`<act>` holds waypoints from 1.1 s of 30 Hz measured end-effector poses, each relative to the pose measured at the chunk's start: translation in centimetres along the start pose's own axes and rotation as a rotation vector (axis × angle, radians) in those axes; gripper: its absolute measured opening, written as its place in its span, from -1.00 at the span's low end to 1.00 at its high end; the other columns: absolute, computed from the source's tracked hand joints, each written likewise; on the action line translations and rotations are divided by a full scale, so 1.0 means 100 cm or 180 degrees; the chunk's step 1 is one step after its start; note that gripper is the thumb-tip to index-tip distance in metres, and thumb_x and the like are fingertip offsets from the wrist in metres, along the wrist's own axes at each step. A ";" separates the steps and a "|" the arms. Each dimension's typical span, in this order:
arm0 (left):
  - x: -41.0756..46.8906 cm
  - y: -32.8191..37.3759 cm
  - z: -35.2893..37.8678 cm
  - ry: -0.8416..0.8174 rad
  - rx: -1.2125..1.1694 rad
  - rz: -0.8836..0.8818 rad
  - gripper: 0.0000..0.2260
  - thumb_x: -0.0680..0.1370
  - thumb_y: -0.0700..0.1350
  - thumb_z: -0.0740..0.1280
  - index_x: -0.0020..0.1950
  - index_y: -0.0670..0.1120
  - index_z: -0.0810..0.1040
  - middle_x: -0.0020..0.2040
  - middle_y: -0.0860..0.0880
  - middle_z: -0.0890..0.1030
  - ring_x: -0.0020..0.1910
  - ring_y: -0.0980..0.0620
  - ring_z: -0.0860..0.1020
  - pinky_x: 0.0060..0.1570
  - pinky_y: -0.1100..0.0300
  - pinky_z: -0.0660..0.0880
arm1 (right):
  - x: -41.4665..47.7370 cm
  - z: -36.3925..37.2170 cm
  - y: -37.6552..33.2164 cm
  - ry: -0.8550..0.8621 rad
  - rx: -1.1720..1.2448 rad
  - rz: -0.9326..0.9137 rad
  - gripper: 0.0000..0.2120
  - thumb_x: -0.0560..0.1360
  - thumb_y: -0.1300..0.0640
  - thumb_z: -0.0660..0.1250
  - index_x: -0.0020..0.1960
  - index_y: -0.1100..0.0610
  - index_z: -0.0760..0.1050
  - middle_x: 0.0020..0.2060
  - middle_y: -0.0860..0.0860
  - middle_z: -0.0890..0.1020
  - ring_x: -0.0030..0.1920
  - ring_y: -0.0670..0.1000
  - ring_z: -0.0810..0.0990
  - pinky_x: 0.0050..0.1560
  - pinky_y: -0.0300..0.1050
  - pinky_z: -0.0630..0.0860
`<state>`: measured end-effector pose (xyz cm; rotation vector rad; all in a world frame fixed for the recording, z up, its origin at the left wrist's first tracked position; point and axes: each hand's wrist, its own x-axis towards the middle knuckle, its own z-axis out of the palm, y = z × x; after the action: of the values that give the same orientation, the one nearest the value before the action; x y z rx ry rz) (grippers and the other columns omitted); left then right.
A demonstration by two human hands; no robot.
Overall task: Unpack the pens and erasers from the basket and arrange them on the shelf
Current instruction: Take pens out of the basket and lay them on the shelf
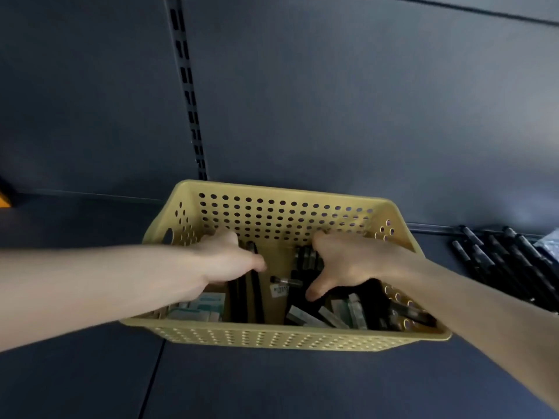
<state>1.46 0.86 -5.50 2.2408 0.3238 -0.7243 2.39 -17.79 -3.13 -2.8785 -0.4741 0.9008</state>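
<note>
A yellow perforated basket stands on the dark shelf. Black pens and small boxed erasers lie in it, with more erasers at its right side. Both my hands reach inside. My left hand grips a bunch of black pens on the left, thumb pressed against them. My right hand lies over another group of black pens, fingers bent down onto them and thumb spread wide apart. A single pen with a silver part lies between the hands.
A row of black pens lies on the shelf to the right of the basket, against the back panel, with a clear packet beside it. A slotted upright rail runs up behind the basket. An orange-yellow object shows at the far left.
</note>
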 end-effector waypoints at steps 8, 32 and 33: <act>0.007 0.009 0.014 -0.0079 -0.0713 -0.0101 -0.81 0.53 -0.08 0.36 -0.04 -0.03 0.35 0.06 -0.04 0.45 0.08 -0.02 0.47 0.04 0.07 0.54 | 0.006 0.003 0.007 0.0393 0.0214 -0.0006 -0.81 0.48 0.19 0.37 -0.01 0.31 0.50 -0.37 0.03 0.51 -0.28 0.02 0.52 -0.44 -0.31 0.34; 0.008 0.014 0.027 -0.0111 -0.1434 -0.0097 -0.84 0.48 -0.13 0.42 -0.06 -0.02 0.44 -0.04 -0.04 0.57 -0.08 0.02 0.52 -0.29 0.16 0.44 | 0.017 0.003 -0.007 -0.1178 0.3844 -0.0021 -0.66 0.36 0.55 0.32 0.01 0.21 0.55 0.07 0.17 0.64 0.10 0.06 0.62 0.05 -0.18 0.56; 0.009 0.014 0.027 -0.0103 -0.1446 -0.0091 -0.84 0.49 -0.15 0.41 0.00 -0.03 0.46 -0.02 -0.05 0.57 -0.06 0.01 0.53 -0.26 0.15 0.46 | 0.017 0.003 -0.007 -0.1198 0.3894 -0.0039 -0.66 0.36 0.56 0.31 0.01 0.22 0.55 0.07 0.17 0.64 0.08 0.05 0.63 0.03 -0.19 0.56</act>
<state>1.67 -2.00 -6.73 1.7964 0.4557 -0.6283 3.40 -16.60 -4.17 -1.6057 0.0724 1.1613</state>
